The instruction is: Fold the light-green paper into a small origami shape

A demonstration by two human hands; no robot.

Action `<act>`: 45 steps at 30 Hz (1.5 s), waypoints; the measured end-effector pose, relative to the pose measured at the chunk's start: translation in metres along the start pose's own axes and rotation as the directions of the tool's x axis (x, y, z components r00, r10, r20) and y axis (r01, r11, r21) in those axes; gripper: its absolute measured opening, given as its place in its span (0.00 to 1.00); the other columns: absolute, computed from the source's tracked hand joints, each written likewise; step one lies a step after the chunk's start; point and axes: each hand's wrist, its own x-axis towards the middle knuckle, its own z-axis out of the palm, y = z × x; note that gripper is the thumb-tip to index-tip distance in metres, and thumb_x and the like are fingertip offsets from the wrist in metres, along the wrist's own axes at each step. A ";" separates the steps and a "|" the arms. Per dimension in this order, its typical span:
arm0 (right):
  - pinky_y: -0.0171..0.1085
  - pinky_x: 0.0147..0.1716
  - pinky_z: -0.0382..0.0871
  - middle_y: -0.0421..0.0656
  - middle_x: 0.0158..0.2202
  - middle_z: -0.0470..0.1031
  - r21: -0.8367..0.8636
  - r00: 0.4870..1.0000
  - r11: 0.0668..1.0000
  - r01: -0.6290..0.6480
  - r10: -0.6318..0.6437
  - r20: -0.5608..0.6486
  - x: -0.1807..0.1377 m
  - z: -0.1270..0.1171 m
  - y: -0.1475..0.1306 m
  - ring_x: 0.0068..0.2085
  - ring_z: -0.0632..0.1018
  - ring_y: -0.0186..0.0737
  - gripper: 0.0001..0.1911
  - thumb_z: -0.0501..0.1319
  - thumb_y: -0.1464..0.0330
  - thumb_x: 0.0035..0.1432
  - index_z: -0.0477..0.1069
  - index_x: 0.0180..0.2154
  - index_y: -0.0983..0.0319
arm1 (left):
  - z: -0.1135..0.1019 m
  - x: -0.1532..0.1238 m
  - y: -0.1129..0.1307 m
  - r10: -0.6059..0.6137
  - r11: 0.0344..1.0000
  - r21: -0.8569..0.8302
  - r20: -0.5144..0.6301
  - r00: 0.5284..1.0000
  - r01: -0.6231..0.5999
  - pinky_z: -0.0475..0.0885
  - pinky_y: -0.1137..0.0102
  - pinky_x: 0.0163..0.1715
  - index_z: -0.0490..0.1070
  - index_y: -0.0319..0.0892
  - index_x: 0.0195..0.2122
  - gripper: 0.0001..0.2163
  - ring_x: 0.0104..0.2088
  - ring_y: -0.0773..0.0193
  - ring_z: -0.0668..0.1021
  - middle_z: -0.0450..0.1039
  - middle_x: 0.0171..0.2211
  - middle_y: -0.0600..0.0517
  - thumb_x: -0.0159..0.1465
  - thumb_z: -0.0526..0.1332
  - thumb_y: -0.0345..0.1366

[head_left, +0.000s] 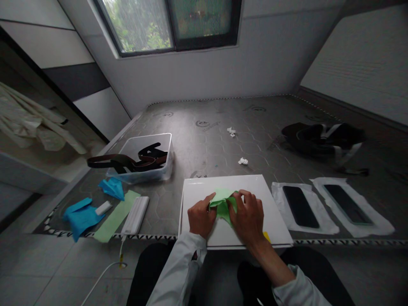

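Note:
A partly folded piece of light green paper (223,203) lies on a white board (197,191) at the near edge of the grey mattress (223,136). My left hand (200,217) pinches the paper's left side between thumb and forefinger. My right hand (247,216) covers the paper's right side, its fingers curled and pressed on the fold. A small yellow scrap (267,236) peeks out beside my right wrist.
A clear plastic box (127,148) with brown and black belts stands at the left. Blue folded papers (81,214), a green strip (116,216) and a white power bank (136,214) lie near it. Two dark phones (300,207) (347,204) rest on white wrappers at the right, black straps (321,138) behind.

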 end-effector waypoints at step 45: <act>0.48 0.52 0.67 0.52 0.61 0.64 0.783 0.797 -0.166 -0.600 -0.204 0.568 0.021 -0.007 0.027 0.54 0.73 0.50 0.30 0.53 0.59 0.57 0.57 0.60 0.60 | -0.012 0.010 -0.003 -0.198 0.703 -0.679 0.097 0.975 0.211 0.71 0.61 0.51 0.80 0.42 0.28 0.16 0.51 0.57 0.75 0.74 0.51 0.49 0.52 0.54 0.20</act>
